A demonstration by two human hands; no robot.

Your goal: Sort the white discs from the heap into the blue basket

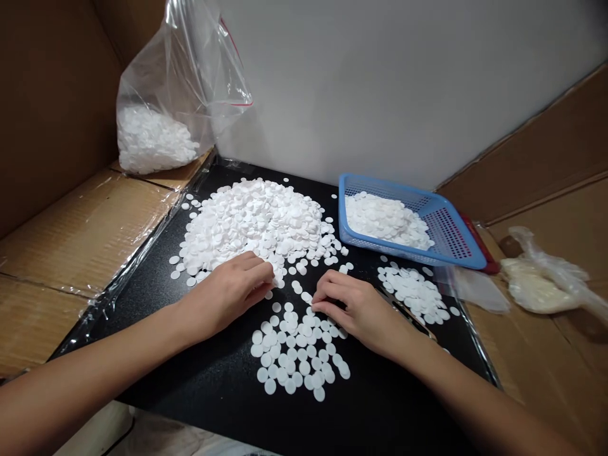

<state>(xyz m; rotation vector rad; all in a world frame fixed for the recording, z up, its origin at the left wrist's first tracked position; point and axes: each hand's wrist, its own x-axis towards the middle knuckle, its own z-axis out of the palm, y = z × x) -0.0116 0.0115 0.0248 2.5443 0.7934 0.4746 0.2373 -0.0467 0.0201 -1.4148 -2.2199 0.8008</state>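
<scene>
A large heap of thin white round discs [247,215] lies on the black tabletop [190,373]. At the heap's front edge is my left hand [232,288], its fingers curled and drawn together; whatever they may hold is hidden. My right hand [361,307] is closed too, fingertips bent down beside a loose spread of white discs [297,354] in front of me. I cannot make out whether a disc sits between those fingertips. Partly behind my right hand, a smaller cluster of white discs [413,294] rests near a dark, slim tool [411,316].
A blue plastic basket [413,253] at the back right holds more white discs. On cardboard at the left stands a clear zip bag [156,139] partly filled with discs. To the right lies a clear plastic bag [541,285] with pale contents. A grey wall [356,88] rises behind.
</scene>
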